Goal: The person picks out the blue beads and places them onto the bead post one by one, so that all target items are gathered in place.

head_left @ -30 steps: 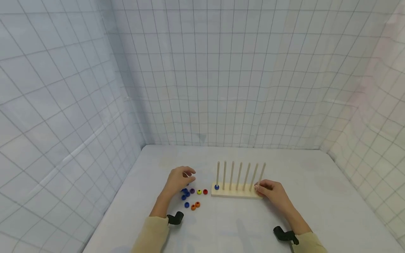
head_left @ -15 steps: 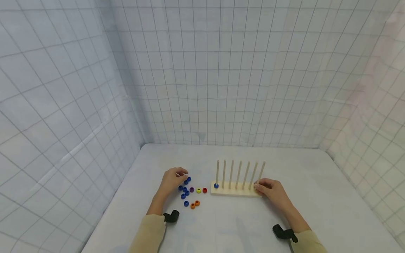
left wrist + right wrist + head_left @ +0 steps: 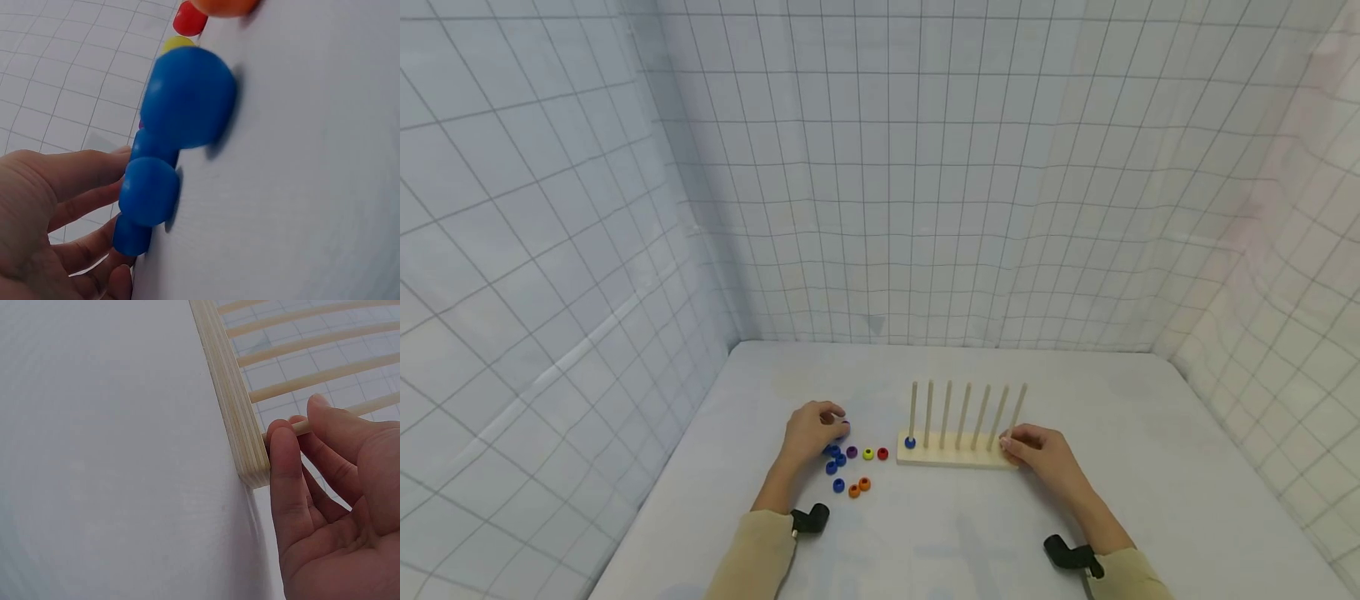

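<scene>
My left hand point(image 3: 807, 433) is at the far end of the loose blue beads point(image 3: 838, 485), its thumb and index finger around one or more of them. Beads in front hide these fingertips in the left wrist view, so I cannot tell whether they pinch one. A wooden peg stand point(image 3: 955, 457) with a row of upright pegs lies to the right. One blue bead point(image 3: 910, 443) sits low on its leftmost peg. At the stand's right end my right hand point(image 3: 1043, 454) grips the base of the last peg point(image 3: 301, 428), a finger against the stand's end.
Purple point(image 3: 852, 452), yellow point(image 3: 868, 454) and red point(image 3: 883, 454) beads lie in a line between the blue ones and the stand. Two orange beads point(image 3: 853, 492) lie nearer me. A white gridded curtain point(image 3: 880, 208) encloses the white table point(image 3: 970, 542).
My left hand first drew back to the left, then came in over the rearmost blue beads. My right hand keeps its grip on the stand.
</scene>
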Action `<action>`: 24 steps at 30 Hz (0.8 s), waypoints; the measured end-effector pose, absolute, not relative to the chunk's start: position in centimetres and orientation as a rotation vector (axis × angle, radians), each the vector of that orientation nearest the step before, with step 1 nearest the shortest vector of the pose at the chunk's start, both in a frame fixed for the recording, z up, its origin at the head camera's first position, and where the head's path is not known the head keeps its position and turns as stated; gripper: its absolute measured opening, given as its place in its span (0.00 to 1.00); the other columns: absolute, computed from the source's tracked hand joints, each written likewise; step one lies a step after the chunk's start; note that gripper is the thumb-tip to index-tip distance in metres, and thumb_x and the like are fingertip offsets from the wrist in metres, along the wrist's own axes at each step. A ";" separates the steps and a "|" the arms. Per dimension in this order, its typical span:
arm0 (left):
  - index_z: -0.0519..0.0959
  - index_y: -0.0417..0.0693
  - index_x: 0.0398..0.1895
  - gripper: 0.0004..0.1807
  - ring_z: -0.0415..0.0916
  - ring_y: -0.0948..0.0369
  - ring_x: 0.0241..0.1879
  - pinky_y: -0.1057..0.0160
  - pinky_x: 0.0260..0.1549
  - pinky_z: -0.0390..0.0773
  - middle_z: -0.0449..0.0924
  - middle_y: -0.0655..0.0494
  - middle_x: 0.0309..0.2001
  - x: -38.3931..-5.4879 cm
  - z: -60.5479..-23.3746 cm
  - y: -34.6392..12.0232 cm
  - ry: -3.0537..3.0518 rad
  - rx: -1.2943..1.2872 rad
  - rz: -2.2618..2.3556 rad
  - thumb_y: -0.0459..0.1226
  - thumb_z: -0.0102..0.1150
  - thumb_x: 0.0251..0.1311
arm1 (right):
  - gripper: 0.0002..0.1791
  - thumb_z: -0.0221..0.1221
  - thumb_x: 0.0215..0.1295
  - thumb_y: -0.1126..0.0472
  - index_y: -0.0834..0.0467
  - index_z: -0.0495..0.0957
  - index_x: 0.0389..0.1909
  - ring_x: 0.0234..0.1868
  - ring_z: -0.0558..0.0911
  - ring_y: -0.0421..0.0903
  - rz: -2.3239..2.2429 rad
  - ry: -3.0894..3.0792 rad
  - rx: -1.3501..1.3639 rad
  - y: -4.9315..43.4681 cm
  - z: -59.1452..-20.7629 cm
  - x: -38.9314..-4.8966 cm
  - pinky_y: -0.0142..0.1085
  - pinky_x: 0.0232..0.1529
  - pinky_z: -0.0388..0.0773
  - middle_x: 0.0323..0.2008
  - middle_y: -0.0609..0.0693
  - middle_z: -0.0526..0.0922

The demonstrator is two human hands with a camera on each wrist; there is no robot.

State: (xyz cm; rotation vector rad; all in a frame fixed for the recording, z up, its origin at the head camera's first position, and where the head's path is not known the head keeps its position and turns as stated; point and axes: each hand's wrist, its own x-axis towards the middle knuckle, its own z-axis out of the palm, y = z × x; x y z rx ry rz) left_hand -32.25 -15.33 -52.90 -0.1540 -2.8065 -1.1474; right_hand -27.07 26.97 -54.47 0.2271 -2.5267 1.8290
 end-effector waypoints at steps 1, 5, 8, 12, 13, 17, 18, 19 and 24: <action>0.87 0.49 0.41 0.12 0.74 0.57 0.36 0.54 0.37 0.74 0.79 0.54 0.37 -32.2 -52.9 -15.3 -2.809 -0.145 -1.141 0.39 0.75 0.53 | 0.16 0.67 0.66 0.54 0.64 0.84 0.43 0.34 0.82 0.44 1.839 -2.520 0.228 27.0 -54.5 -27.0 0.34 0.35 0.81 0.36 0.57 0.85; 0.87 0.50 0.40 0.12 0.73 0.56 0.36 0.55 0.37 0.73 0.78 0.54 0.37 -32.2 -53.0 -14.9 -2.828 -0.108 -1.102 0.39 0.75 0.53 | 0.16 0.67 0.66 0.54 0.64 0.84 0.43 0.35 0.82 0.44 1.847 -2.516 0.215 26.9 -54.5 -27.0 0.33 0.36 0.82 0.36 0.58 0.85; 0.87 0.49 0.39 0.11 0.71 0.56 0.35 0.56 0.35 0.72 0.76 0.53 0.36 -32.1 -53.0 -14.6 -2.836 -0.092 -1.073 0.39 0.75 0.53 | 0.16 0.67 0.66 0.54 0.64 0.84 0.42 0.35 0.82 0.45 1.846 -2.523 0.196 26.8 -54.4 -27.0 0.33 0.37 0.82 0.36 0.58 0.85; 0.86 0.48 0.38 0.11 0.69 0.56 0.34 0.57 0.34 0.70 0.74 0.53 0.35 -31.9 -53.0 -14.4 -2.833 -0.092 -1.052 0.37 0.75 0.51 | 0.16 0.67 0.66 0.54 0.64 0.84 0.42 0.35 0.81 0.45 1.847 -2.526 0.193 26.7 -54.3 -27.0 0.33 0.36 0.81 0.36 0.59 0.85; 0.86 0.48 0.38 0.10 0.69 0.56 0.34 0.57 0.34 0.70 0.74 0.53 0.35 -31.9 -53.0 -14.4 -2.833 -0.092 -1.049 0.36 0.75 0.51 | 0.16 0.67 0.66 0.54 0.64 0.84 0.42 0.34 0.81 0.45 1.847 -2.525 0.194 26.7 -54.3 -26.9 0.33 0.36 0.81 0.36 0.59 0.85; 0.86 0.48 0.37 0.10 0.69 0.56 0.34 0.56 0.34 0.70 0.74 0.52 0.35 -31.8 -53.0 -14.3 -2.827 -0.083 -1.058 0.34 0.74 0.50 | 0.15 0.67 0.66 0.55 0.65 0.84 0.42 0.34 0.81 0.44 1.844 -2.524 0.198 26.7 -54.2 -26.9 0.33 0.35 0.81 0.35 0.60 0.84; 0.86 0.48 0.37 0.10 0.69 0.56 0.34 0.56 0.34 0.70 0.74 0.52 0.35 -31.7 -52.9 -14.3 -2.824 -0.083 -1.061 0.34 0.74 0.50 | 0.15 0.67 0.67 0.56 0.65 0.84 0.42 0.33 0.81 0.44 1.839 -2.526 0.196 26.7 -54.2 -26.9 0.32 0.35 0.81 0.35 0.60 0.84; 0.86 0.48 0.37 0.10 0.69 0.55 0.35 0.56 0.34 0.70 0.74 0.52 0.35 -31.7 -52.9 -14.3 -2.822 -0.083 -1.064 0.34 0.74 0.50 | 0.14 0.67 0.67 0.56 0.65 0.84 0.42 0.33 0.80 0.44 1.840 -2.525 0.196 26.7 -54.2 -26.9 0.32 0.35 0.80 0.35 0.60 0.84; 0.86 0.48 0.37 0.10 0.70 0.55 0.35 0.55 0.35 0.72 0.74 0.52 0.36 -31.6 -52.9 -14.2 -2.816 -0.084 -1.067 0.35 0.74 0.50 | 0.15 0.67 0.67 0.56 0.65 0.84 0.42 0.33 0.80 0.44 1.837 -2.528 0.200 26.6 -54.2 -26.9 0.32 0.35 0.80 0.35 0.60 0.84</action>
